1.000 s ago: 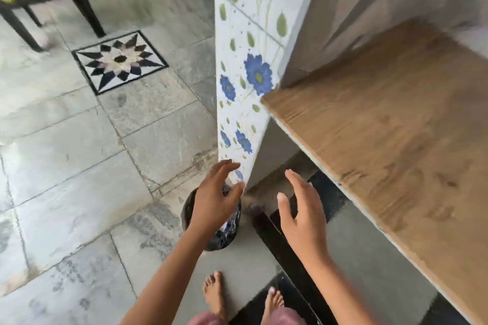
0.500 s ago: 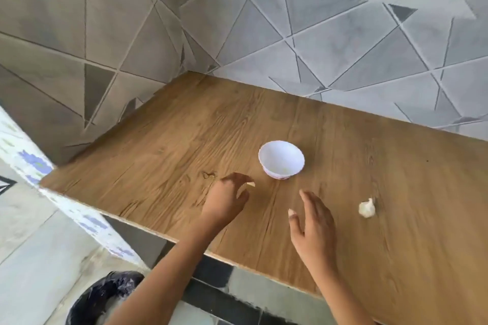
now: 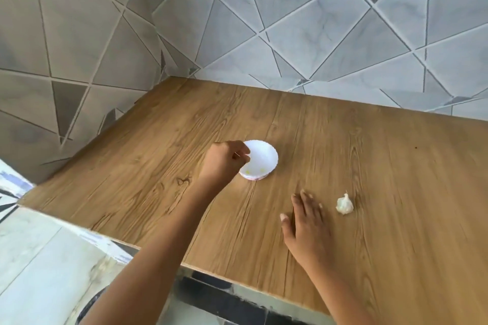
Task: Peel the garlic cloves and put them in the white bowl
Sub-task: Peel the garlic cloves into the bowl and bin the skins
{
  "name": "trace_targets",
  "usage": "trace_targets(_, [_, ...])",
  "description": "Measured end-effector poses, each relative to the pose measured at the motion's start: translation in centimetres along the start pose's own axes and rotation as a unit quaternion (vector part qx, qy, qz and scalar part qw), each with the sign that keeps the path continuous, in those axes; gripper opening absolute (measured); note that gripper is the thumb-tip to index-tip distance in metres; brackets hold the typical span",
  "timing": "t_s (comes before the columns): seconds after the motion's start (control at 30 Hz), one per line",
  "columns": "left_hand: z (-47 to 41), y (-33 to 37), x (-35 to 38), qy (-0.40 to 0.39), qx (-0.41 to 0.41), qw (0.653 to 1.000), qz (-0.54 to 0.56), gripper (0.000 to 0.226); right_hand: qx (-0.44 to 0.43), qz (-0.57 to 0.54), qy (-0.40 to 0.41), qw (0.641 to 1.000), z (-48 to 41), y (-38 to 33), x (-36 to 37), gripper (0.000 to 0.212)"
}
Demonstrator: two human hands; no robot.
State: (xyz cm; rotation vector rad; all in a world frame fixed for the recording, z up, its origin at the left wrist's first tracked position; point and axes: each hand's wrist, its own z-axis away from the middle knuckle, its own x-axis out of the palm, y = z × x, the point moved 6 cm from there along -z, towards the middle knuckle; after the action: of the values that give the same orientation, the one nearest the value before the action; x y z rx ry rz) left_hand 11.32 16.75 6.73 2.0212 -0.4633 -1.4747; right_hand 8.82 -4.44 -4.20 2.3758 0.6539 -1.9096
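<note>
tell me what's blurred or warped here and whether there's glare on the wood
Head view: the left hand at the white bowl is motion-smeared; the tile lines bow from the wide-angle lens; the light is soft and even, with no glare on the wooden counter; the garlic casts only a soft shadow.

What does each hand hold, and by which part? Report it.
Right hand holds nothing, beside the garlic. Left hand, curled over the white bowl: contents cannot be told.
</note>
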Motion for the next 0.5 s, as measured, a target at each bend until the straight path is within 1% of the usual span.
trace_targets(0.07, [-2.0, 0.7, 2.0, -0.08, 0.02, 0.995, -0.048, 0.019, 0.0, 0.002, -0.001, 1.0, 0.1, -0.1, -0.1, 0.062])
trace_targets(0.13, [-3.5, 0.6, 4.5, -0.16, 0.032, 0.978, -0.13, 0.023, 0.006, 0.002, -0.008, 1.0, 0.2, -0.1, -0.2, 0.071])
trace_targets(0.2, [-4.3, -0.2, 6.6, -0.22, 0.022, 0.958, -0.18, 0.024, 0.014, -0.007, -0.015, 1.0, 0.2, 0.0, -0.3, 0.074])
trace_targets(0.27, [-4.6, -1.1, 7.8, -0.265, 0.005, 0.943, -0.199, 0.027, 0.016, -0.02, -0.033, 0.999, 0.3, -0.2, -0.3, 0.073])
trace_targets(0.3, [-4.6, -1.4, 7.9, -0.275, 0.009, 0.94, -0.202, 0.029, 0.017, -0.023, -0.037, 0.999, 0.3, -0.2, -0.3, 0.073])
trace_targets(0.37, [-4.8, -1.3, 6.9, -0.26, 0.02, 0.95, -0.174, 0.027, 0.011, -0.044, -0.032, 0.998, 0.3, -0.2, -0.5, 0.067])
trace_targets(0.47, [-5.1, 0.4, 3.8, -0.181, 0.035, 0.98, -0.07, 0.022, 0.006, -0.141, 0.014, 0.99, 1.0, -0.1, -1.8, 0.038])
trace_targets(0.5, [-4.9, 1.6, 3.1, -0.158, 0.05, 0.985, -0.043, 0.021, 0.011, -0.174, 0.034, 0.984, 1.6, 0.2, -2.5, 0.034])
